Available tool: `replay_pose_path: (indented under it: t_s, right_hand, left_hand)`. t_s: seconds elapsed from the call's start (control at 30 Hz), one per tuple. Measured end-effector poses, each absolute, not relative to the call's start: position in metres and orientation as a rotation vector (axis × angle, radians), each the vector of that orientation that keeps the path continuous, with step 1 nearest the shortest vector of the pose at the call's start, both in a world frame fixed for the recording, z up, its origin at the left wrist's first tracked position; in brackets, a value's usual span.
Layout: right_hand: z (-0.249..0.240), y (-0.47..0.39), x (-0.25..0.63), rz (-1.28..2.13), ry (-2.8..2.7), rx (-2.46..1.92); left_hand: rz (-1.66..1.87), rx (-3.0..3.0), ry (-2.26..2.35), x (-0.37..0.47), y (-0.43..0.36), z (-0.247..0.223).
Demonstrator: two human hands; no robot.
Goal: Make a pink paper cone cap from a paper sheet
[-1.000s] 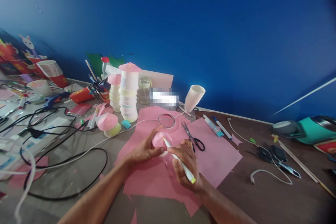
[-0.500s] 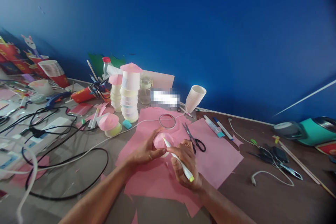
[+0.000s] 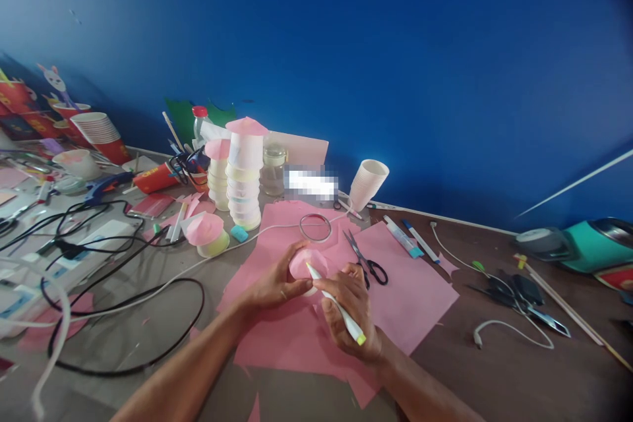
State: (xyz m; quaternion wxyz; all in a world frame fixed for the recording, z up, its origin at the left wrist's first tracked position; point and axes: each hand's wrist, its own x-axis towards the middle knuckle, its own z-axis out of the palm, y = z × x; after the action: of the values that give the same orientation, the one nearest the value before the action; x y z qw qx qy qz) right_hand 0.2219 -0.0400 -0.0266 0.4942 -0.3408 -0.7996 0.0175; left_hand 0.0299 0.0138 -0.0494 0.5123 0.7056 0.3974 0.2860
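My left hand (image 3: 279,282) is wrapped round the side of a small cup with a pink paper top (image 3: 301,264). In my right hand (image 3: 349,306) is a white marker with a yellow end (image 3: 350,324), its tip touching the pink top. Both hands are over pink paper sheets (image 3: 281,349). A ring (image 3: 315,227) lies just behind the cup, and black-handled scissors (image 3: 364,260) lie to the right of it. To the left stand a short pink-topped cup (image 3: 205,231) and a tall stack of white cups with a pink cone (image 3: 244,175).
A leaning stack of white cups (image 3: 368,184) stands by the blue wall. Markers (image 3: 420,242) lie at the right, with pliers and a cable (image 3: 499,324) beyond. Black cables (image 3: 123,369) and a power strip (image 3: 93,257) cover the left side.
The marker's tip has shifted slightly left on the pink top. My left hand has barely moved.
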Motion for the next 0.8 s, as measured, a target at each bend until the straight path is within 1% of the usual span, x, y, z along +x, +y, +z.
replay_pose_path:
  t_s: [0.23,0.8]
  right_hand:
    - [-0.0265,-0.0415,0.2198,0.11,-1.98,-0.817]
    - [-0.0258,-0.0446,0.2226,0.041,-1.957,-0.82]
  left_hand:
    - [0.679,1.695,0.959,0.0282,0.0147,-0.0528]
    - [0.686,1.702,0.95,0.0293,0.015,-0.0485]
